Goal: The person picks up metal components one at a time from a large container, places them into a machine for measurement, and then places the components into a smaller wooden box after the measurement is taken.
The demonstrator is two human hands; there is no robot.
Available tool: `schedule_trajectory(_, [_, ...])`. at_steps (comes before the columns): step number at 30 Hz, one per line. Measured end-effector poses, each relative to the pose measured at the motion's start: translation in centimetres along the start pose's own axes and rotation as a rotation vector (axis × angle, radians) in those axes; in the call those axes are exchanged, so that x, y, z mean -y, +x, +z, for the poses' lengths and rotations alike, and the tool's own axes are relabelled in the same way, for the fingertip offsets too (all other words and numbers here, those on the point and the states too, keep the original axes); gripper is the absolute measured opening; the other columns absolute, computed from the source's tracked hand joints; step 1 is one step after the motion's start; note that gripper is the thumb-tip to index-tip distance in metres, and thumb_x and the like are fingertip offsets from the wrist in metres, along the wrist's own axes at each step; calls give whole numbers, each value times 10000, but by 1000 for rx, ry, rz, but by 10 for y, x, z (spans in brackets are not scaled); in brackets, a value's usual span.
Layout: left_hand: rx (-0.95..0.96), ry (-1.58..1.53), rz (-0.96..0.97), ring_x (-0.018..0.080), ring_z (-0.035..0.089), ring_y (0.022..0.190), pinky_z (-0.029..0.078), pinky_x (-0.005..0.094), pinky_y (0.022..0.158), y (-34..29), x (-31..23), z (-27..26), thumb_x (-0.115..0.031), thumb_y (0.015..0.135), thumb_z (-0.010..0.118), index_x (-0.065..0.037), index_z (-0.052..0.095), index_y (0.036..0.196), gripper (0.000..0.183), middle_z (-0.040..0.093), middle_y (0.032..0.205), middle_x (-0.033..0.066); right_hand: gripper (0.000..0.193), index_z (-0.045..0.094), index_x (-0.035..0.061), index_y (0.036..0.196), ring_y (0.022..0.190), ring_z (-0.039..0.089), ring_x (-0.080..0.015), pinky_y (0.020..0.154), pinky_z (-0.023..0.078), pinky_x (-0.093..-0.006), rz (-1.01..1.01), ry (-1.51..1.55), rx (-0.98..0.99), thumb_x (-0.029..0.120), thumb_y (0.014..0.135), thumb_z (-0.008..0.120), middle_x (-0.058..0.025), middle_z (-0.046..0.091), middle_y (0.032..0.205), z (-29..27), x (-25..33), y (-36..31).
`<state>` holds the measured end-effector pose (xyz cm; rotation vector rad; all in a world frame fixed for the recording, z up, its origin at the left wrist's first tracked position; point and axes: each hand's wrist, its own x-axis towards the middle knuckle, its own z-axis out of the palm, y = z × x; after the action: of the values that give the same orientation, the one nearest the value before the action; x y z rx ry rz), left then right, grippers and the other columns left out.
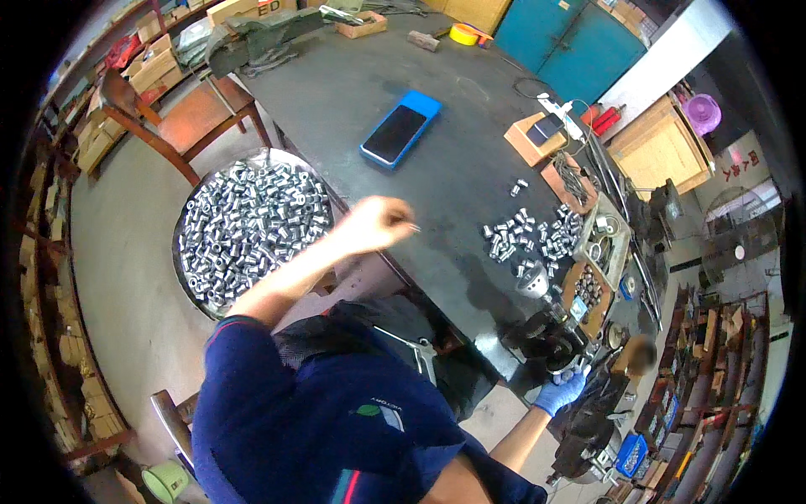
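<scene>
My bare left hand [379,225] is over the near edge of the dark workbench [336,80], slightly blurred. Its fingers are curled together, with a small light bit at their tips too small to name. Left of it, a large round metal pan [178,252] is heaped with short shiny metal sleeves [252,227]. At the lower right, my right hand [562,391] in a blue-grey glove is closed at a dark bench machine [546,340]; what its fingers grip is hidden. Several loose sleeves [512,235] lie on the bench beyond the machine.
A blue-cased phone [396,134] lies mid-bench. Behind the machine are a wooden box of small parts [586,294], a tray of odds and ends [606,239] and a box of wire [571,181]. A wooden chair [197,126] stands beyond the pan; a bench vise [260,42] is at the far left.
</scene>
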<state>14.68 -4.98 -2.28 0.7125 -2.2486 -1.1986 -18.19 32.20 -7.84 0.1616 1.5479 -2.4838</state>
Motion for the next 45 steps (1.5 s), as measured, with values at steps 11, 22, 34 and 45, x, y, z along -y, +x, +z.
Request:
schedule_trajectory(11, [-499, 948, -270, 304, 521, 1036, 310, 503, 959, -92, 89, -109, -275, 749, 632, -67, 586, 1060, 377, 548, 1073, 164, 346, 445, 132, 609, 372, 288, -71, 328, 223, -217, 19, 77, 85, 329, 891, 486, 51, 342, 473, -10, -4, -1])
schedule_trajectory(22, [-475, 1100, -165, 215, 586, 912, 349, 509, 933, -83, 115, -91, -185, 741, 564, -152, 640, 934, 209, 619, 974, 20, 346, 486, 112, 647, 345, 288, -66, 308, 221, -220, 18, 85, 74, 355, 893, 484, 47, 338, 450, -17, -4, 1])
schedule_trajectory(34, [-614, 986, -557, 275, 620, 768, 460, 395, 738, -116, 150, -155, -162, 770, 497, -154, 665, 884, 203, 642, 810, 129, 347, 537, 105, 698, 335, 308, -64, 291, 240, -216, 65, 102, 33, 388, 892, 478, 42, 385, 453, -15, -5, 5])
schedule_trajectory(45, [-621, 1120, -659, 291, 609, 721, 476, 403, 666, -145, 157, -186, -164, 735, 553, -105, 655, 813, 141, 628, 752, 128, 322, 530, 99, 668, 380, 343, -66, 336, 269, -209, 89, 121, 61, 334, 886, 495, 50, 399, 479, 2, 1, -13])
